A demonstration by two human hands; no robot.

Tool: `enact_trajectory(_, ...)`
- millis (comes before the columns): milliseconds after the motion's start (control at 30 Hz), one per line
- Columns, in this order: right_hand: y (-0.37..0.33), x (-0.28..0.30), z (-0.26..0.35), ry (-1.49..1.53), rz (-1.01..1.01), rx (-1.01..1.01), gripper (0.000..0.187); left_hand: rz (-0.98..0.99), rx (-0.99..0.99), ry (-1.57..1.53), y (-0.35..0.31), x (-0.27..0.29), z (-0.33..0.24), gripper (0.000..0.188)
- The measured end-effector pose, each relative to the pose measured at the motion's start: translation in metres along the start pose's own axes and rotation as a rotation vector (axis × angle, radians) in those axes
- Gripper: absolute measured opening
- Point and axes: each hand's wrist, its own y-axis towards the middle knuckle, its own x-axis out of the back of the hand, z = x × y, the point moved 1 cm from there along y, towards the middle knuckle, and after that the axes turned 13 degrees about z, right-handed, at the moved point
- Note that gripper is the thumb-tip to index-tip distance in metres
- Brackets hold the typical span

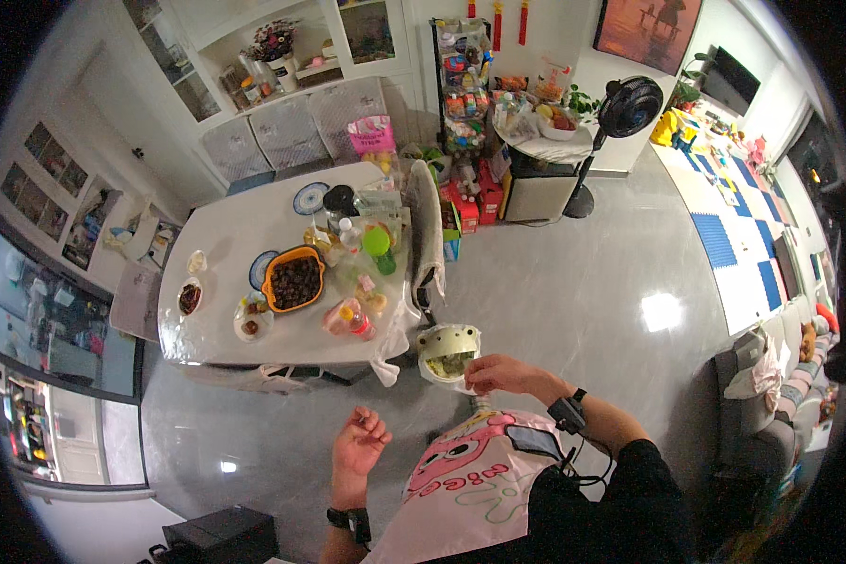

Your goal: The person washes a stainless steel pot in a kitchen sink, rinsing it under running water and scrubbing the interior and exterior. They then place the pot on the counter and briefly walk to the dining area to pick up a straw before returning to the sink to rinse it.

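My right hand (500, 374) reaches to the near right side of a pale, round waste bin (445, 340) on the floor. Its fingers are bent and drawn together at the rim; whether they pinch anything is hidden. A white bag lines the bin, with greenish-brown refuse (453, 364) inside. To the left, in the air over the floor, my left hand (359, 444) is held up with its fingers curled in and nothing visible in them. A pink printed apron (470, 470) covers my front.
Left of the bin stands a covered dining table (216, 329) bearing an orange dish (296, 279) of dark food, small plates and bottles. Beside it is a chair (428, 226). Farther back are a black fan (630, 108) and a snack rack (462, 85); a grey sofa (761, 414) is at right.
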Motion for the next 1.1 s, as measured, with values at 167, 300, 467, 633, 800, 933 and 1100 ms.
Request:
enact_trajectory(167,-0.026,0.040,0.047,-0.016,0.036,0.062,0.011,0.052,0.056,0.022,0.063,-0.015,0.016,0.029)
enact_trajectory(300,-0.060,0.103,0.103,-0.043,0.115,0.184,0.010,0.135,0.100,0.010,0.150,-0.029,0.044,0.028)
enact_trajectory(467,-0.142,0.190,0.189,0.036,0.108,0.330,0.008,0.163,0.181,-0.025,0.302,-0.073,0.096,0.029)
enact_trajectory(633,-0.216,0.277,0.274,0.171,0.139,0.447,0.006,0.286,0.279,0.044,0.431,-0.118,0.140,0.029)
enact_trajectory(800,-0.214,0.338,0.346,0.209,0.219,0.550,0.003,0.284,0.277,0.026,0.512,-0.127,0.136,0.028)
enact_trajectory(933,-0.178,0.376,0.409,0.208,0.350,0.505,0.004,0.294,0.173,0.017,0.571,-0.122,0.114,0.026)
enact_trajectory(1100,-0.130,0.417,0.494,0.120,0.382,0.503,0.009,0.261,0.098,-0.004,0.665,-0.124,0.060,0.025)
